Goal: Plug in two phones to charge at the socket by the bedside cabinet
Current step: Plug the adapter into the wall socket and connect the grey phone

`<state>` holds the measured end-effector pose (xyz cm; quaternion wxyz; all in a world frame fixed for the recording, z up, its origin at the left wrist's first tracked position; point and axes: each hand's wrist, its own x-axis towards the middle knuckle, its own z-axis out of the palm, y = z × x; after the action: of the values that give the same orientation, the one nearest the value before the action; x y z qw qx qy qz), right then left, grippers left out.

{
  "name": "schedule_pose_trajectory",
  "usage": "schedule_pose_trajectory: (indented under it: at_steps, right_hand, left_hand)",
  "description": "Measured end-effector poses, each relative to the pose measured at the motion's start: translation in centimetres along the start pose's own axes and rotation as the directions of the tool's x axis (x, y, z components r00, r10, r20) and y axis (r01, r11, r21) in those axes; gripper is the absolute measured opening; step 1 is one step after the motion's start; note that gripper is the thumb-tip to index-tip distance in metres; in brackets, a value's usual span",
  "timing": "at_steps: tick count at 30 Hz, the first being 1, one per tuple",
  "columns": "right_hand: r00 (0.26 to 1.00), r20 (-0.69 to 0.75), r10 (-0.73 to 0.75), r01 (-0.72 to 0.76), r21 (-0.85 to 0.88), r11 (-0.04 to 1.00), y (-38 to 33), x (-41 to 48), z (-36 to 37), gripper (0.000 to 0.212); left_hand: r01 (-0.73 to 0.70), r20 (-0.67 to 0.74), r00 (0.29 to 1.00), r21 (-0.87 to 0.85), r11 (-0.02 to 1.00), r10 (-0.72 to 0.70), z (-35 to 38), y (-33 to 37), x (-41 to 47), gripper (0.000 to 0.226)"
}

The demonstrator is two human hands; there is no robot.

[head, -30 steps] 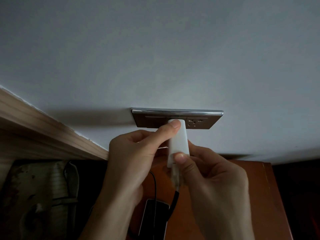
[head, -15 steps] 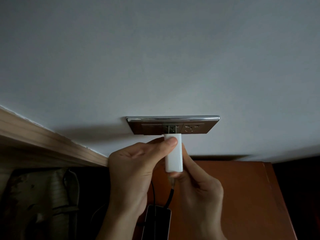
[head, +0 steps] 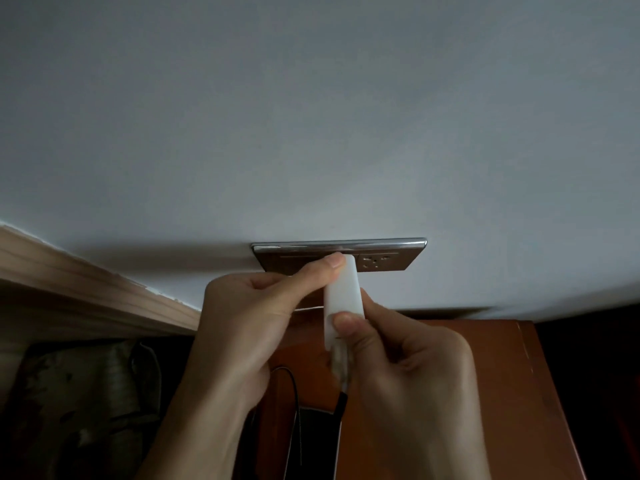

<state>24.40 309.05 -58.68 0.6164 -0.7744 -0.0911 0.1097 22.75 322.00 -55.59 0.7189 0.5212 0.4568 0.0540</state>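
A white charger plug (head: 341, 294) is pressed up against the metal socket plate (head: 391, 261) on the wall. My left hand (head: 249, 327) pinches its top end with the index finger. My right hand (head: 405, 368) grips its lower end, thumb on the face. A black cable (head: 341, 405) runs down from the charger to a dark phone (head: 311, 441) lying on the brown bedside cabinet (head: 485, 393). I cannot tell whether the pins are in the outlet. A free outlet shows to the charger's right.
A light wooden headboard edge (head: 86, 296) runs along the left. Below it lies a dark patterned fabric (head: 76, 403). A second thin black cable (head: 294, 393) loops beside the phone. The white wall fills the upper view.
Half a second ago the charger hung just below the plate with the outlet visible; now it is raised against the plate, covering that outlet. Both hands rose with it.
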Motion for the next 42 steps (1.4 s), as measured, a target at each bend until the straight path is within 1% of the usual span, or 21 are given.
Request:
schedule_pose_trajectory:
  at_steps: [2,6,9,11,13,16,22,25,30,35,38,40,42]
  right_hand:
    - [1.000,0.006,0.009,-0.009,0.006,1.000,0.1,0.1,0.0,0.044]
    - [0.999,-0.014,-0.040,0.040,0.040,0.998,0.8,-0.3,-0.1,0.039]
    - [0.995,-0.019,-0.096,0.097,0.075,0.992,1.8,-0.6,0.3,0.038]
    - [0.992,-0.022,-0.121,0.122,0.082,0.989,2.5,-0.3,0.5,0.037]
    - [0.994,0.007,-0.113,0.112,0.106,0.988,3.0,0.2,0.5,0.037]
    - [0.989,0.021,-0.148,0.145,0.121,0.982,3.6,0.7,0.5,0.039]
    - [0.987,0.005,-0.159,0.157,0.148,0.976,3.7,0.6,0.7,0.041]
    - [0.990,0.013,-0.138,0.134,0.152,0.979,3.6,0.4,0.5,0.040]
    - [0.995,0.063,-0.081,0.068,0.182,0.981,3.7,0.3,0.2,0.041]
    - [0.989,0.145,-0.039,0.005,0.228,0.974,3.3,0.7,-0.2,0.039]
    - [0.983,0.181,-0.015,-0.031,0.251,0.968,3.0,0.7,-0.7,0.047]
    - [0.981,0.192,0.007,-0.050,0.219,0.974,3.1,0.4,-0.9,0.056]
    - [0.983,0.179,0.042,-0.074,0.173,0.982,3.6,-0.3,-1.1,0.067]
  left_hand:
    - [0.007,0.006,1.000,0.033,0.999,-0.007,-0.1,0.1,-0.1,0.062]
    - [-0.019,0.044,0.999,0.061,0.998,0.016,-0.1,-0.7,-0.9,0.042]
    - [-0.064,0.025,0.998,0.048,0.997,0.063,0.0,-1.5,-0.9,0.033]
    - [-0.068,0.028,0.997,-0.003,0.998,0.068,0.1,-1.8,-0.4,0.033]
    - [-0.076,0.025,0.997,-0.051,0.996,0.077,0.3,-1.9,0.3,0.035]
    - [-0.104,0.036,0.994,-0.065,0.993,0.106,0.2,-1.9,1.1,0.035]
    - [-0.081,0.089,0.992,-0.063,0.995,0.087,-0.2,-1.8,1.8,0.034]
    - [-0.085,0.085,0.992,-0.065,0.994,0.090,-0.4,-2.0,1.8,0.034]
    - [-0.099,0.040,0.994,-0.081,0.992,0.103,-0.2,-2.6,1.4,0.045]
    - [-0.155,0.000,0.988,-0.098,0.983,0.156,0.2,-3.4,0.3,0.036]
    - [-0.194,0.009,0.981,-0.090,0.977,0.195,0.0,-4.5,-0.4,0.034]
    - [-0.197,0.020,0.980,-0.095,0.976,0.200,-0.5,-5.6,-0.8,0.034]
    - [-0.168,-0.002,0.986,-0.105,0.980,0.169,-0.9,-7.6,-1.1,0.037]
